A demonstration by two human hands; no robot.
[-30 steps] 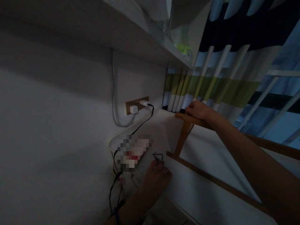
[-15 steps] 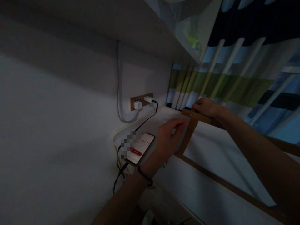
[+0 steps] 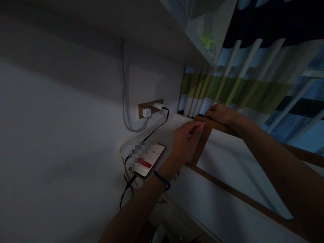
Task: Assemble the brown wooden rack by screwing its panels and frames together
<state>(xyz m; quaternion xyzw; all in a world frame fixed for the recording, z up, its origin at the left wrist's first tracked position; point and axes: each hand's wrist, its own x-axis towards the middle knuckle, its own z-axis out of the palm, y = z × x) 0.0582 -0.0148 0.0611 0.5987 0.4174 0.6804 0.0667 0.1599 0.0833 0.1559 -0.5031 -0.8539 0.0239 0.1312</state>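
Note:
A wooden frame (image 3: pixel 202 145) stands on a white surface (image 3: pixel 227 158) in dim light. My right hand (image 3: pixel 220 114) is closed over the frame's top corner and grips it. My left hand (image 3: pixel 186 141) is raised beside the frame's upright bar, its fingertips pinched together at the corner joint. What those fingers pinch is too small and dark to make out. A dark band circles my left wrist.
A lit phone (image 3: pixel 149 162) lies on the surface, its black cable (image 3: pixel 157 128) running to a wall socket (image 3: pixel 149 109) with white plugs. A white shelf (image 3: pixel 182 40) hangs overhead. A striped curtain (image 3: pixel 243 81) covers the window at the right.
My left hand rose from the surface near the phone up to the frame's top corner. My right hand stayed on the frame. The view shifted slightly.

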